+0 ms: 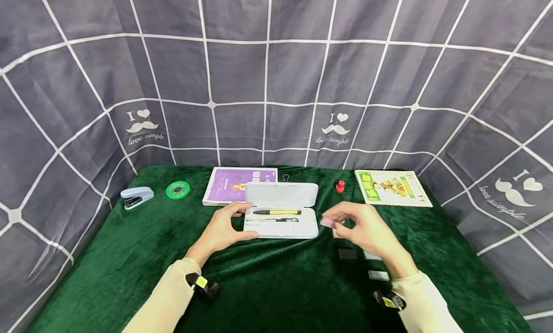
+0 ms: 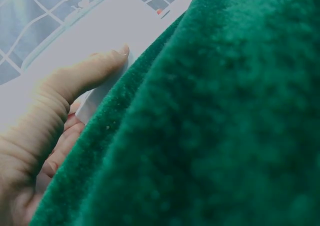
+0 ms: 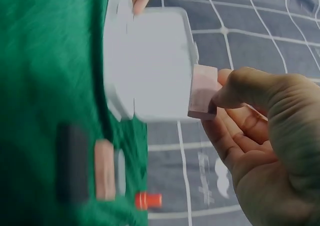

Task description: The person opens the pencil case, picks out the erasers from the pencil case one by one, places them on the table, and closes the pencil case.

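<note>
A white pencil case (image 1: 306, 227) lies with its lid raised in the head view. Inside it are a yellow-and-black pen (image 1: 281, 212) and a slimmer clear-and-black pen (image 1: 281, 220). My left hand (image 1: 220, 230) grips the case's left end, thumb at the front corner and fingers at the back. In the left wrist view the thumb presses against the case (image 2: 110, 21). To the right of the case, my right hand (image 1: 369, 230) pinches a pink eraser-like block (image 3: 204, 91) between thumb and fingers, apart from the case.
Beneath and near my right hand lie a dark block (image 1: 347, 254), a second pink block (image 3: 104, 168) and pale blocks (image 1: 378, 275). Farther back are a purple book (image 1: 220, 184), a red object (image 1: 340, 186) and a yellow-green book (image 1: 393, 188). Green tape (image 1: 171, 194) and a stapler (image 1: 142, 195) lie left.
</note>
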Demonstrator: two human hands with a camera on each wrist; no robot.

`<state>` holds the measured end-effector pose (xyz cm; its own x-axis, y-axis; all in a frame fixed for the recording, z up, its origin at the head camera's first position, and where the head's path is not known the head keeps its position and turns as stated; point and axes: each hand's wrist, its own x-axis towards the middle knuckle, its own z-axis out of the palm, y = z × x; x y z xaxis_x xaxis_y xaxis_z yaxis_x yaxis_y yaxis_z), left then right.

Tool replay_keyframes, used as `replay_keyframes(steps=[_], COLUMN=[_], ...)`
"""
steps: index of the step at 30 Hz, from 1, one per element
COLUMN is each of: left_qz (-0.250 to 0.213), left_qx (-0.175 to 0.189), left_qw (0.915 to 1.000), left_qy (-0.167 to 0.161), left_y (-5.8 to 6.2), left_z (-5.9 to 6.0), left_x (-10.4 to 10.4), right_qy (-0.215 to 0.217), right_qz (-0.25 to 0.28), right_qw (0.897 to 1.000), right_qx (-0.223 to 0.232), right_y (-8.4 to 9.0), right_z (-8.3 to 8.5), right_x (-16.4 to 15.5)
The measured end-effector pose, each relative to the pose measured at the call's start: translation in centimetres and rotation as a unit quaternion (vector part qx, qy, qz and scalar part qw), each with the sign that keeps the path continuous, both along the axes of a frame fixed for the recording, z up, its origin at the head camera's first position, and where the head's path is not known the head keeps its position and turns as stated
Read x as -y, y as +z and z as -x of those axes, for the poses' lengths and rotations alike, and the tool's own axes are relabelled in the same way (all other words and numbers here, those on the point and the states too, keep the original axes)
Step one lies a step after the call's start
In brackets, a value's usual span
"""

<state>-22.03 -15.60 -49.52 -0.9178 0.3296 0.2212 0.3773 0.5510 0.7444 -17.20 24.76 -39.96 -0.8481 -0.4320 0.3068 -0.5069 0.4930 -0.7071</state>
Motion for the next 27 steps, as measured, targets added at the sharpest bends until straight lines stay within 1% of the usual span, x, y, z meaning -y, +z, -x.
replay_keyframes(steps=[5, 8, 16, 20, 27], left_qz=[0.003, 0.005, 0.005, 0.004, 0.005], left_qx=[0.011, 0.012, 0.005, 0.003, 0.007], left_qw=[0.9999, 0.9999, 1.0, 1.0, 1.0], left_qy=[0.007, 0.007, 0.002, 0.0, 0.003], left_y=[0.0, 0.1, 0.4, 0.3, 0.2], left_z=[-0.1, -0.1, -0.1, -0.1, -0.1], left_x=[0.1, 0.0, -0.2, -0.2, -0.1], right_qy=[-0.015, -0.013, -0.009, 0.005, 0.045], right_qz=[-0.011, -0.014, -0.033, -0.035, -0.029], right_qw=[1.0, 1.0, 0.999, 0.999, 0.998], right_qx=[-0.006, -0.007, 0.0, -0.009, -0.043], right_y=[-0.8, -1.6, -4.4, -5.1, -5.5], right_z=[-2.0, -3.2, -6.3, -7.1, -7.6], right_x=[-2.5, -3.5, -4.6, -4.6, -4.3])
